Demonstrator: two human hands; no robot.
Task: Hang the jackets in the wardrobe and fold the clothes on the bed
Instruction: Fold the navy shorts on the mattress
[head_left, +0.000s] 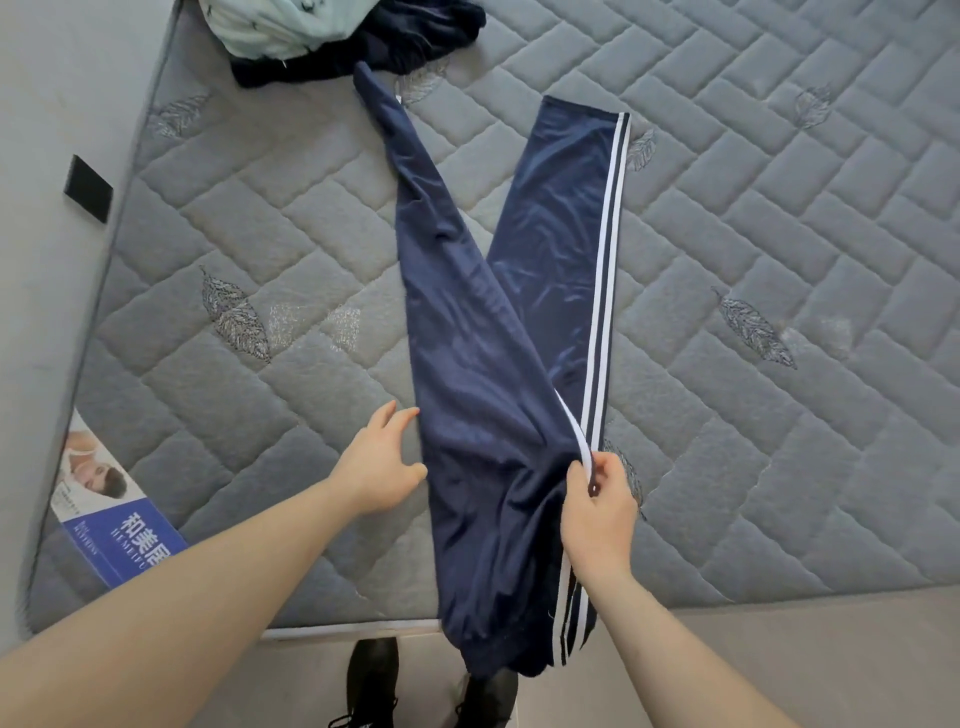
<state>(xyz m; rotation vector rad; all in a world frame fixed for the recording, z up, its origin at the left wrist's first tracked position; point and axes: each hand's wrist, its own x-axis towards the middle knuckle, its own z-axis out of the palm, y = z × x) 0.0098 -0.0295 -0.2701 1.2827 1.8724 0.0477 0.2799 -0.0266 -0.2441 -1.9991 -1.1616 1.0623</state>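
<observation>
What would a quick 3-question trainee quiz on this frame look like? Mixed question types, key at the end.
1. True or false: the navy track pants lie fully on the mattress, nothing overhanging.
2. Which hand pinches the white-striped side seam? A) left hand B) right hand C) neither
3. Fill in: the pile of clothes sits at the ___ edge of the view, beyond the pant legs.

Key
1. False: the waist end hangs over the near edge, above the black shoes.
2. B. The left hand is open beside the pants' left edge.
3. top (far)
</observation>
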